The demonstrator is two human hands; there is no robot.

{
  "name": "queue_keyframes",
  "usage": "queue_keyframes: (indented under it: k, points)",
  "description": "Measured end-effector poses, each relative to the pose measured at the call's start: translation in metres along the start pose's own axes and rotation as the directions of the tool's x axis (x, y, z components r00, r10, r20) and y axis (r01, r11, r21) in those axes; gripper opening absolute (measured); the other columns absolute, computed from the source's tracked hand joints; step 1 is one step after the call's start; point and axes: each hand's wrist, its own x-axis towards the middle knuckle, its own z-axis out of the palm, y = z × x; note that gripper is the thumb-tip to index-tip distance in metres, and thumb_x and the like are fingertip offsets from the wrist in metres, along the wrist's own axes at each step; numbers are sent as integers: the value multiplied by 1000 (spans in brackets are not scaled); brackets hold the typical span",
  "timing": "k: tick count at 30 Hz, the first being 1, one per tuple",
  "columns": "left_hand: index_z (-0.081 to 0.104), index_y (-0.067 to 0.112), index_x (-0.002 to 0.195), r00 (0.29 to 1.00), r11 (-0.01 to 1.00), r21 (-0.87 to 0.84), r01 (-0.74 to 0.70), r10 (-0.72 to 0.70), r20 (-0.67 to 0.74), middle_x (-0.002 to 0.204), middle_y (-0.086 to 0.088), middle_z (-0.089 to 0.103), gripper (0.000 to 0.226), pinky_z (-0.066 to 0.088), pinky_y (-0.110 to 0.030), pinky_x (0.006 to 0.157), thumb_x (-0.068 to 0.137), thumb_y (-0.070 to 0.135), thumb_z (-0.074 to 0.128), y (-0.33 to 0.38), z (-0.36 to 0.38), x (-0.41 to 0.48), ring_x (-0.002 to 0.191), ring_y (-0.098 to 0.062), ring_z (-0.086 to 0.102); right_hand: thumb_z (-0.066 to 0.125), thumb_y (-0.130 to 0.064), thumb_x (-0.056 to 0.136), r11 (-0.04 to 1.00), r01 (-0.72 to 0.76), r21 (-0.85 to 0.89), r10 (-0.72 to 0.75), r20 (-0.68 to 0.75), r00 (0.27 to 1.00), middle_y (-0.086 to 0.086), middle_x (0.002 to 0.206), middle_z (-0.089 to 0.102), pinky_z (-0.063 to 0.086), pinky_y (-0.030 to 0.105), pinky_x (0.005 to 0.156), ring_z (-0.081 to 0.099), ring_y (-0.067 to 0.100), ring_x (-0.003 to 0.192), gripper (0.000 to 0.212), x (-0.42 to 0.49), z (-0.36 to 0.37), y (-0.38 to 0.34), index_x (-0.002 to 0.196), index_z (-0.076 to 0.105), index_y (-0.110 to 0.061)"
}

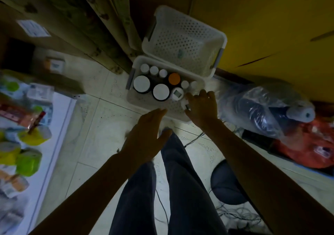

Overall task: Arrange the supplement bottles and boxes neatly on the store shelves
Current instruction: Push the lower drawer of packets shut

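A white perforated basket (139, 99) stands on the floor in front of me, holding several supplement bottles seen from above: white caps (141, 83), (161, 91) and one orange cap (174, 78). My right hand (202, 108) reaches into the basket's right end, its fingers curled round a small white bottle (184, 104). My left hand (146, 135) hovers with straight fingers just short of the basket's near rim, holding nothing. The lit store shelf (59, 126) runs along the left, stocked with green, yellow and orange packages.
A second white basket (182, 39), nearly bare, sits behind the first against a yellow wall. Cardboard boxes stand at the far left. Plastic-wrapped goods (262, 108) and a red bag (307, 144) lie to the right. A dark stool (226, 182) and cables are by my legs.
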Motion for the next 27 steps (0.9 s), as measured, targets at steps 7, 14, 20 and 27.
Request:
queue_keyframes:
  k: [7, 14, 20, 27]
  points:
    - [22, 15, 150, 994, 968, 235, -89, 102, -46, 156, -8, 25, 69, 32, -43, 111, 93, 32, 56, -5, 1, 5, 142, -27, 27, 81, -35, 68, 999, -31, 17, 32, -95, 995, 5, 87, 69, 43, 33, 75, 63, 25, 86, 39, 3, -9, -4, 96, 64, -16]
    - [20, 12, 147, 888, 799, 597, -73, 325, -326, 154, -17, 24, 77, 24, -52, 111, 83, 30, 60, 4, -36, -31, 141, -33, 25, 68, -30, 81, 966, 260, 9, -236, -389, 890, 16, 150, 37, 22, 51, 114, 32, 30, 141, 74, -35, -102, -16, 145, 36, -9]
    - [18, 13, 148, 784, 710, 655, 257, 243, -571, 155, -16, 21, 96, 14, -53, 113, 75, 39, 74, 2, -97, -114, 143, -30, 19, 69, -47, 78, 878, 478, 31, -380, -562, 734, 22, 144, 42, 33, 52, 107, 42, 36, 132, 80, -60, -200, -106, 141, 39, -8]
    - [16, 13, 152, 382, 603, 420, 678, 199, -902, 158, -11, 16, 78, 14, -50, 117, 88, 29, 59, -36, -186, -302, 146, -27, 13, 57, -47, 88, 525, 837, -154, -650, -708, 277, 17, 150, 36, 27, 50, 111, 36, 31, 139, 72, -124, -306, -277, 145, 36, -10]
